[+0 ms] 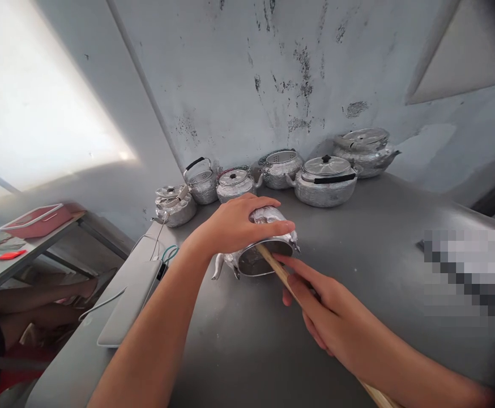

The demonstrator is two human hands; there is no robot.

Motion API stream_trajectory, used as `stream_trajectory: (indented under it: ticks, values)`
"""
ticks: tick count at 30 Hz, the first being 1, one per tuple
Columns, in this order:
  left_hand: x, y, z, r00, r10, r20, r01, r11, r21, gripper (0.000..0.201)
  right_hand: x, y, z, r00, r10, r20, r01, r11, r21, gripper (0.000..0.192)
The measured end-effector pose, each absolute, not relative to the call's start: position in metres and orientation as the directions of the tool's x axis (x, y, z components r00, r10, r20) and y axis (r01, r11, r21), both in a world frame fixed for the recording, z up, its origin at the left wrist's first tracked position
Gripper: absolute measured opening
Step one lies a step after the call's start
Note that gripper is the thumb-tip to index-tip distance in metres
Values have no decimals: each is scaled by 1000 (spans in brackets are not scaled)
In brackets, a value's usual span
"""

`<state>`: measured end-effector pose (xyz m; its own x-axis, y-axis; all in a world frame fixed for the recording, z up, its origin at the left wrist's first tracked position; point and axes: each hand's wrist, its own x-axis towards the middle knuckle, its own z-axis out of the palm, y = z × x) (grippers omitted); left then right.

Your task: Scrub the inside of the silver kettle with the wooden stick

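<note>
A small silver metal kettle [268, 215] lies tipped on its side on the grey table, its round mouth facing me and its spout pointing left. My left hand [241, 226] rests over its top side, thumb and fingers spread around the body and gripping it. In my right hand [326, 306] is a wooden stick [278, 270], whose far end reaches into the kettle's mouth; its tip is hidden inside. The stick's near end runs under my right forearm to the bottom edge of the view.
Several silver kettles stand along the wall, including a wide lidded one [325, 190]. On the table's left lies a pale flat case [124, 309] with cables. A pink basket [39, 221] sits on another table; a person's legs [39, 306] are below. A pixelated patch covers the right side.
</note>
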<state>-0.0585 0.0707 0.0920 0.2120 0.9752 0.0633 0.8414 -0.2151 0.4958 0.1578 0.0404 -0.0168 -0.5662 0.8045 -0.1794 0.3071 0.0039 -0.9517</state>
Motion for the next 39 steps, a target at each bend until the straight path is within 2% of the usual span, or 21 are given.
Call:
stream_trajectory:
  ticks: [7, 11, 15, 20, 24, 27, 39]
  values:
    - [-58, 71, 92, 209, 976, 63, 844, -213, 492, 75, 156, 39, -14, -577, 789, -212, 301, -35, -953, 43]
    - [-58, 71, 91, 217, 974, 70, 845, -223, 486, 74, 155, 39, -14, -567, 804, -181, 257, -36, -966, 43]
    - [-58, 71, 91, 212, 975, 67, 841, -217, 496, 75, 157, 38, -18, -592, 778, -210, 294, -34, -955, 42]
    - [-58, 70, 92, 214, 974, 68, 840, -220, 497, 73, 157, 37, -17, -574, 803, -161, 261, -6, -965, 40]
    - [-58, 70, 92, 211, 976, 63, 840, -214, 499, 74, 156, 38, -16, -596, 777, -205, 283, -35, -958, 39]
    - [-59, 70, 92, 216, 974, 70, 841, -222, 493, 73, 155, 38, -15, -571, 798, -190, 253, -49, -966, 40]
    - [-59, 72, 92, 212, 975, 66, 837, -216, 502, 71, 158, 41, -15, -581, 772, -259, 359, -43, -932, 48]
